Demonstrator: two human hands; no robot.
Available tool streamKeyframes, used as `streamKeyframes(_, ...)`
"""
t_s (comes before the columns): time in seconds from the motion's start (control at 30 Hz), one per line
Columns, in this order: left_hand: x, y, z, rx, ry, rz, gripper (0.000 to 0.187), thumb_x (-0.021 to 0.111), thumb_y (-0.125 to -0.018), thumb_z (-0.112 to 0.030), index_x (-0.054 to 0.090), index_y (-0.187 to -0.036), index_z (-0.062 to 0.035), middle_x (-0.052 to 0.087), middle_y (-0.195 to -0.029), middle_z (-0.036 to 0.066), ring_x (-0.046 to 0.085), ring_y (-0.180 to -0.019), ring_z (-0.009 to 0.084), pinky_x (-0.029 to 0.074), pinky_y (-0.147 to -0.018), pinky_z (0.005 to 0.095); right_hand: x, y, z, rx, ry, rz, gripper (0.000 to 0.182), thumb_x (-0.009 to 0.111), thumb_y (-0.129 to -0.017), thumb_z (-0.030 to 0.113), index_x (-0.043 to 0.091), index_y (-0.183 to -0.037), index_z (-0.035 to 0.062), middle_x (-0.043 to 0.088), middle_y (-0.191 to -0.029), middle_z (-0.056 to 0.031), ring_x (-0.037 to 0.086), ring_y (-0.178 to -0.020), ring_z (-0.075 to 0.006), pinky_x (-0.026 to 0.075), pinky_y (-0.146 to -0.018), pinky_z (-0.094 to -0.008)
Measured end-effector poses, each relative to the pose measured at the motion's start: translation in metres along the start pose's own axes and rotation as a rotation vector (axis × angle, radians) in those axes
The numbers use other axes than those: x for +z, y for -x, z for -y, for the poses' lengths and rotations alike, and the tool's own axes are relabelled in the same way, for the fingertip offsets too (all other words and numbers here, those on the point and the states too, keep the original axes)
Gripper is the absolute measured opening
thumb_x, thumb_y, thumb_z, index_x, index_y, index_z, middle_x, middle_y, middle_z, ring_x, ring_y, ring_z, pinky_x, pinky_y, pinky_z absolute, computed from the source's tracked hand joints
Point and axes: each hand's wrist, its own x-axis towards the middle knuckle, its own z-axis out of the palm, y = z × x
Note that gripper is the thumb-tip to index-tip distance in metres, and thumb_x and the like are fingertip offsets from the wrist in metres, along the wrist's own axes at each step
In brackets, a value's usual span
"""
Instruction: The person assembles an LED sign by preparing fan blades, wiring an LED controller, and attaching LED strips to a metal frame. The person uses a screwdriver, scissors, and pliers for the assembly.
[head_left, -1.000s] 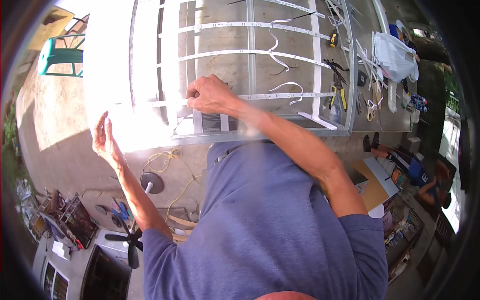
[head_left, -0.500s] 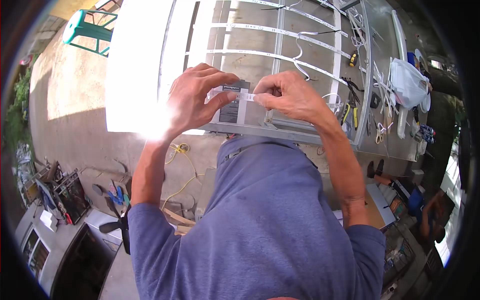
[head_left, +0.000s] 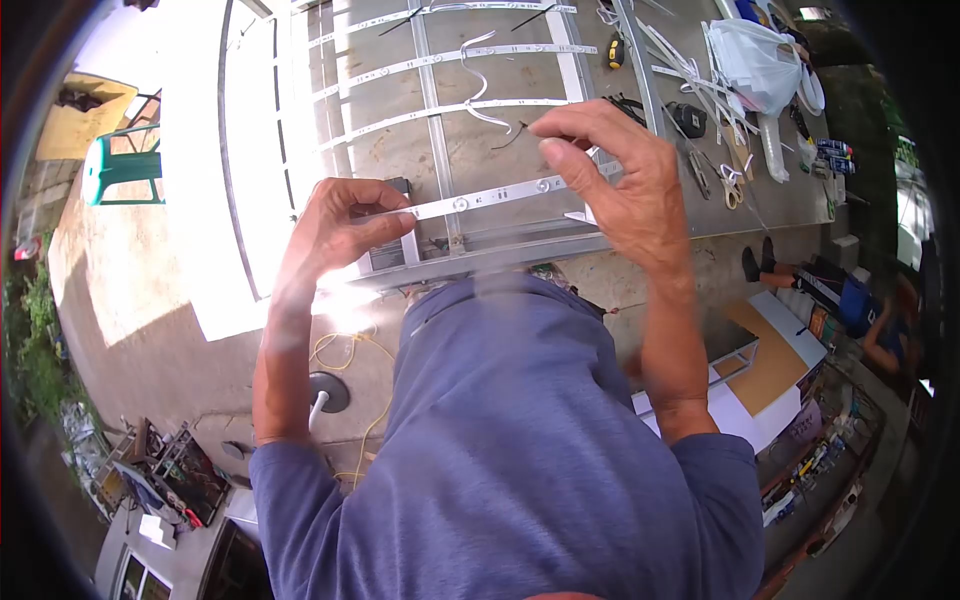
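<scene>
A white LED strip (head_left: 480,201) with round lenses stretches between my hands above the near bar of the metal frame (head_left: 520,256). My left hand (head_left: 335,228) is closed, its thumb and index finger pinching the strip's left part. Over the strip's right part is my right hand (head_left: 635,190), thumb and index finger apart; its other fingers are partly hidden. A dark grey and white box (head_left: 392,250) sits behind my left hand. Farther off, several similar LED strips (head_left: 400,120) run across the frame, with a loose white wire (head_left: 478,85) curling over them.
Right of the frame lie a yellow-black screwdriver (head_left: 615,52), a tape measure (head_left: 688,118), scissors (head_left: 733,187) and a white plastic bag (head_left: 755,65). A green stool (head_left: 125,168) stands at left. Another person (head_left: 870,310) is low at the right. A yellow cord (head_left: 375,400) trails on the floor.
My hands have moved apart, my right hand to the right and my left to the left, exposing a longer stretch of strip. My right fingers have spread. The view has shifted.
</scene>
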Motion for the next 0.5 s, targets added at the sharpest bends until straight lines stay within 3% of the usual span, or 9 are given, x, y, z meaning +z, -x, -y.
streamKeyframes(0.07, -0.001, 0.004, -0.016, -0.002, -0.026, -0.039, 0.017, 0.076, -0.077, -0.018, 0.074, -0.083, -0.0022, 0.066, -0.067, 0.004, 0.055, -0.061, 0.0088, 0.042, -0.059, 0.0245, -0.047, 0.012, -0.019, 0.100, -0.028, -0.156, 0.016, 0.069, -0.091, 0.014, 0.071, -0.103, 0.0041, 0.069, -0.093, -0.0028, 0.063, -0.078, -0.0113, 0.049, -0.069, -0.0248)
streamKeyframes(0.1, -0.001, 0.009, -0.039, -0.075, -0.006, -0.057, 0.020, 0.074, -0.075, -0.017, 0.075, -0.083, 0.0006, 0.066, -0.067, 0.005, 0.058, -0.067, 0.0099, 0.045, -0.067, 0.0255, -0.071, 0.020, -0.037, 0.169, -0.052, -0.243, 0.017, 0.069, -0.092, 0.016, 0.072, -0.105, 0.0046, 0.070, -0.093, -0.0008, 0.061, -0.078, -0.0079, 0.048, -0.069, -0.0230)
streamKeyframes(0.2, -0.006, 0.015, -0.084, -0.051, -0.110, -0.077, 0.020, 0.074, -0.075, -0.013, 0.074, -0.086, 0.0041, 0.067, -0.067, 0.005, 0.057, -0.061, 0.0083, 0.045, -0.061, 0.0246, -0.139, 0.044, -0.082, 0.385, -0.186, -0.379, 0.018, 0.067, -0.094, 0.018, 0.072, -0.106, 0.0052, 0.071, -0.095, 0.0007, 0.061, -0.077, -0.0062, 0.048, -0.069, -0.0215)
streamKeyframes(0.3, -0.001, 0.017, -0.143, -0.058, -0.323, -0.084, 0.017, 0.071, -0.077, -0.009, 0.074, -0.086, 0.0044, 0.064, -0.064, 0.004, 0.053, -0.058, 0.0053, 0.041, -0.055, 0.0222, -0.189, 0.079, -0.151, 0.626, -0.046, -0.493, 0.020, 0.068, -0.091, 0.019, 0.073, -0.106, 0.0053, 0.073, -0.091, -0.0042, 0.064, -0.075, -0.0112, 0.049, -0.069, -0.0258)
streamKeyframes(0.4, 0.010, 0.012, -0.178, -0.032, -0.492, -0.139, 0.016, 0.067, -0.078, -0.007, 0.072, -0.086, 0.0063, 0.061, -0.058, 0.003, 0.049, -0.053, 0.0043, 0.037, -0.050, 0.0234, -0.206, 0.121, -0.227, 0.759, 0.504, -0.375, 0.022, 0.067, -0.088, 0.017, 0.072, -0.105, 0.0042, 0.073, -0.087, -0.0115, 0.068, -0.078, -0.0220, 0.052, -0.072, -0.0341)
streamKeyframes(0.47, 0.009, 0.003, -0.196, -0.147, -0.643, -0.077, 0.017, 0.065, -0.080, -0.008, 0.071, -0.087, 0.0059, 0.059, -0.057, 0.002, 0.050, -0.051, 0.0045, 0.036, -0.047, 0.0238, -0.198, 0.152, -0.279, 0.690, 0.551, -0.259, 0.020, 0.067, -0.085, 0.015, 0.072, -0.101, 0.0030, 0.071, -0.088, -0.0178, 0.069, -0.085, -0.0336, 0.052, -0.076, -0.0414)
streamKeyframes(0.5, 0.005, 0.001, -0.197, -0.184, -0.712, -0.066, 0.016, 0.065, -0.083, -0.009, 0.071, -0.088, 0.0042, 0.058, -0.056, 0.002, 0.051, -0.051, 0.0047, 0.037, -0.046, 0.0234, -0.189, 0.161, -0.298, 0.694, 0.550, -0.243, 0.019, 0.066, -0.086, 0.015, 0.071, -0.099, 0.0027, 0.071, -0.088, -0.0182, 0.068, -0.085, -0.0350, 0.052, -0.076, -0.0419)
